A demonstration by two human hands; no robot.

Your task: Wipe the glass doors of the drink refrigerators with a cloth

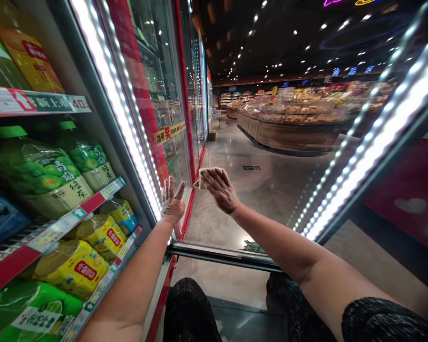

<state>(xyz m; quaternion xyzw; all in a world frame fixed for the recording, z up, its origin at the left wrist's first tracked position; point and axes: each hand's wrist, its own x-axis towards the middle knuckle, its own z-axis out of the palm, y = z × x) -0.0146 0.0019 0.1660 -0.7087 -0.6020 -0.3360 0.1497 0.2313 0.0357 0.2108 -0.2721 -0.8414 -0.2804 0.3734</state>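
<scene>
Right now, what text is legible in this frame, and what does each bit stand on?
"40": shelf price strip, upper left; the characters before it are blurred.
"青梅绿茶": green bottle labels.
"冰茶": yellow sticker on the cooler's glass door; the rest is unclear.
Yellow bottle labels, lower price tags and distant aisle signs: too small or blurred.
</scene>
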